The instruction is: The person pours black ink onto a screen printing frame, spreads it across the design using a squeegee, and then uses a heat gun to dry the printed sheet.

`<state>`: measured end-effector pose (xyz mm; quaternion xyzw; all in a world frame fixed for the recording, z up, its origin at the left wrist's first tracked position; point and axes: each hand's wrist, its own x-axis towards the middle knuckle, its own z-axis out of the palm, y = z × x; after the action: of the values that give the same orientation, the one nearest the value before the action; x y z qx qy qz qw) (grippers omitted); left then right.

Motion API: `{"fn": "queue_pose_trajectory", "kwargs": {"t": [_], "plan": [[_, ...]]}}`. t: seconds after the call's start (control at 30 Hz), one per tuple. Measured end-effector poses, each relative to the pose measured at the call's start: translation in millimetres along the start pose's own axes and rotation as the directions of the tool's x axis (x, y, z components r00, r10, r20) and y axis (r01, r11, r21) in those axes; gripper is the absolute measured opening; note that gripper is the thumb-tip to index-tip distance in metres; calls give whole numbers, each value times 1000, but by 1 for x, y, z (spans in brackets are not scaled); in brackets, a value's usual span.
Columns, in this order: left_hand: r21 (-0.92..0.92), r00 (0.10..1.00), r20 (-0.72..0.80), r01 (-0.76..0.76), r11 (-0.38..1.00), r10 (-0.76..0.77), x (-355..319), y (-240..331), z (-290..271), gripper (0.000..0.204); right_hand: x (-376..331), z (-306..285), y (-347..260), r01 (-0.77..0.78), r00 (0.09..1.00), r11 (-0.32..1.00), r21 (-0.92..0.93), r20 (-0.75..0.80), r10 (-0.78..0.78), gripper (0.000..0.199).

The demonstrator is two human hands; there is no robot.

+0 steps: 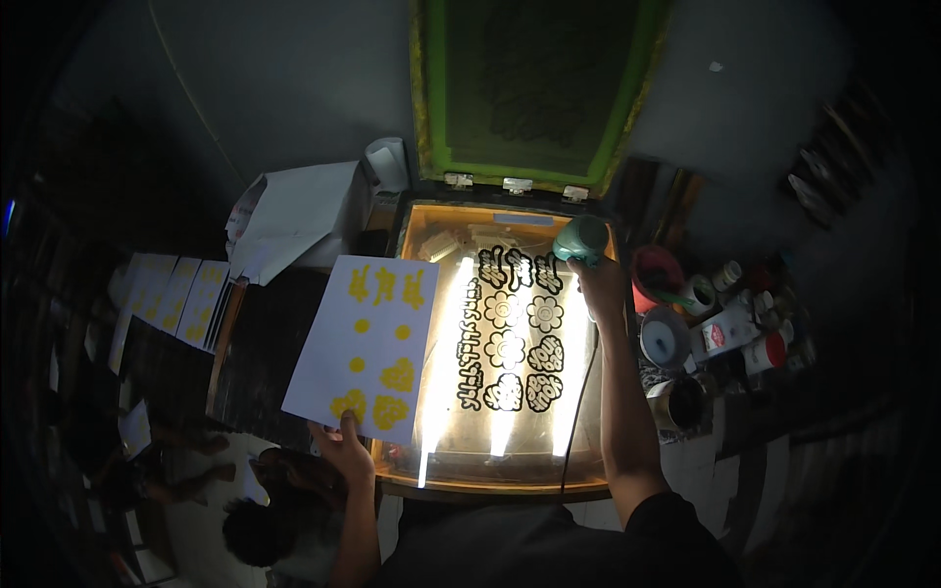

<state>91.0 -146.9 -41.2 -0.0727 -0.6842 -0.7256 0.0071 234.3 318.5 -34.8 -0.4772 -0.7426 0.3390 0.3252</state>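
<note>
My left hand point(345, 453) grips the lower edge of a white paper sheet point(328, 338) printed with yellow shapes, thumb on top. The sheet is tilted and overlaps the left side of a lit glass-topped table point(446, 472). My right hand point(600, 284) is closed round the handle of a teal hair dryer point(580, 238) above the table's far right corner. Its dark cord point(580, 412) hangs down across the glass. Black outlined flowers and lettering point(505, 348) show on the glowing surface between my hands.
A green screen-printing frame point(539, 93) stands raised on hinges at the table's far edge. Tubs, including a white bucket point(665, 338), and bottles crowd the right. Yellow-printed sheets point(181, 294) and a large white paper stack point(309, 211) lie left. Another person point(260, 529) is at lower left.
</note>
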Motion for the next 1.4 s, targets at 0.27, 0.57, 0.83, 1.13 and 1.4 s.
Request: {"fn": "queue_pose_trajectory", "kwargs": {"t": [0.27, 0.57, 0.83, 1.13, 1.4], "plan": [[-3, 1000, 7, -20, 1000, 20, 0, -1, -4, 44, -51, -23, -51, -82, 989, 995, 64, 127, 74, 27], [5, 999, 35, 5, 1000, -5, -1, 2, -4, 49, -115, -45, -53, -76, 986, 996, 51, 155, 67, 30], [-30, 999, 36, 6, 1000, -4, -1, -3, -8, 49, -170, -67, -57, -53, 983, 998, 27, 177, 47, 32], [-34, 999, 50, -15, 999, 17, 1, -2, -7, 46, -225, -100, -66, -171, 955, 985, 5, 246, 165, 33], [-48, 999, 50, 8, 999, -5, 0, -7, -11, 45, -267, -117, -70, -222, 947, 975, -12, 233, 219, 27]]}}
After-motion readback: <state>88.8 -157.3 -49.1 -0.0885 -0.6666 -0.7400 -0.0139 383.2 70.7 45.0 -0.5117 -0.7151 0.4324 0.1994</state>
